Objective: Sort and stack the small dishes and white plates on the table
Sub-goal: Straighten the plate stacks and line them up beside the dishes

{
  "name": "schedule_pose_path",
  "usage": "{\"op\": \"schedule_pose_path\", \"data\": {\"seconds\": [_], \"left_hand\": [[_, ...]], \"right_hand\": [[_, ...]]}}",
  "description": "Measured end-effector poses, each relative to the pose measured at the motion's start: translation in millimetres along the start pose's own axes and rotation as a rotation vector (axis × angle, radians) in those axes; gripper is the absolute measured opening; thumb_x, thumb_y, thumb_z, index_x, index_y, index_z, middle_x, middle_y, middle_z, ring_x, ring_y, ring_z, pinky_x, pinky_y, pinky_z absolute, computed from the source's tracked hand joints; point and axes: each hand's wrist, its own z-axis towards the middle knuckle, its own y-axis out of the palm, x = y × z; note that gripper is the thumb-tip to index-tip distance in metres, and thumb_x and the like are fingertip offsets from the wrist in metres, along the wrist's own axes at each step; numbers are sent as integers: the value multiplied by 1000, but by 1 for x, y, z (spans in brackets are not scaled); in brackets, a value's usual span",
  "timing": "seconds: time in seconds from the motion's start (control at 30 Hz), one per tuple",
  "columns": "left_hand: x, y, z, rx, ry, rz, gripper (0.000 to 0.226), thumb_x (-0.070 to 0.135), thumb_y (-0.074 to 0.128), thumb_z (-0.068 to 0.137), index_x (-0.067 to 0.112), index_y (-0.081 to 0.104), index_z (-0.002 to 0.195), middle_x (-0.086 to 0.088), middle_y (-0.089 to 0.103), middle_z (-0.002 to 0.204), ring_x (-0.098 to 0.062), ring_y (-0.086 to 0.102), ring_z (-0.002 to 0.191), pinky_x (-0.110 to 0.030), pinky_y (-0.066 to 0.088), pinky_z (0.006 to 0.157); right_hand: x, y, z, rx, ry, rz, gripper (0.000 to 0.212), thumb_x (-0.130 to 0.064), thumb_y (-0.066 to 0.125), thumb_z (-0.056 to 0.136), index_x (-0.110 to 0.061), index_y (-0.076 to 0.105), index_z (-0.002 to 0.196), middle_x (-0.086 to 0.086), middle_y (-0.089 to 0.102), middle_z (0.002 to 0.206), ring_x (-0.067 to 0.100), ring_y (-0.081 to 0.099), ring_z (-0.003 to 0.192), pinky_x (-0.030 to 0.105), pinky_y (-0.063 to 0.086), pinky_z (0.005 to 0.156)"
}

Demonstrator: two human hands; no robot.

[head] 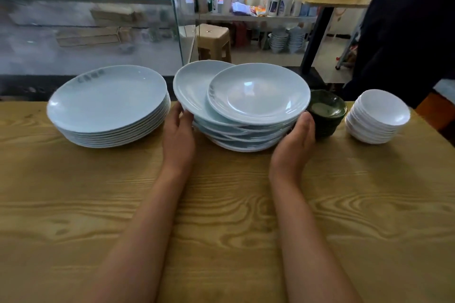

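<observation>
I'm working at the wooden desk (pixel 221 216), and the biggest thing on it is the neat stack of large white plates (pixel 108 106) at my left, square and level, which I judge is the standard the rest should meet. Next in size is the messy pile of white plates (pixel 241 115) in front of me: its rims sit at odd angles, one plate near the top juts out to the left and tips up, and the top plate (pixel 258 92) lies shifted to the right. My left hand (pixel 178 133) presses flat against the pile's left side, fingers reaching under the jutting rim, and my right hand (pixel 294 138) cups the right side with fingers bent around the edges, so both hands are clamped on the same pile from opposite sides. To do this well I should squeeze evenly and nudge the rims toward a common centre, rather than lift, since I judge a lopsided pile could slide apart. I should watch my right knuckles, because the stack of dark green small dishes (pixel 326 113) stands just behind and beside that hand, touching or nearly touching the pile; I cannot tell which. Smallest and furthest right is the stack of small white dishes (pixel 379 117), well apart and leaning slightly, which I judge needs only a light straightening.
</observation>
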Motion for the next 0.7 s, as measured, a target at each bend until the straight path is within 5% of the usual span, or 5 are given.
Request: {"op": "schedule_pose_path", "data": {"seconds": [0.17,0.33,0.7], "left_hand": [[1,-5,-1,-5,-85,-107,29,24,56,93,19,59,122,-1,66,114,-20,64,105,-33,56,79],[4,-6,-2,-49,-67,-123,24,26,57,92,19,66,113,-7,69,107,-27,66,100,-31,56,72],[5,-5,-3,7,-112,-40,19,23,53,94,7,63,97,-9,69,94,-20,65,87,-26,53,69]], "right_hand": [[3,-1,4,62,42,10,41,-32,32,104,-11,67,113,-5,70,107,3,63,99,23,50,85],[1,0,1,93,52,-31,42,-30,33,104,-9,70,107,-7,70,99,-7,62,87,9,44,72],[-2,-2,-2,141,0,-112,38,-24,34,105,-10,65,89,-12,64,80,-12,55,67,4,36,59]]}}
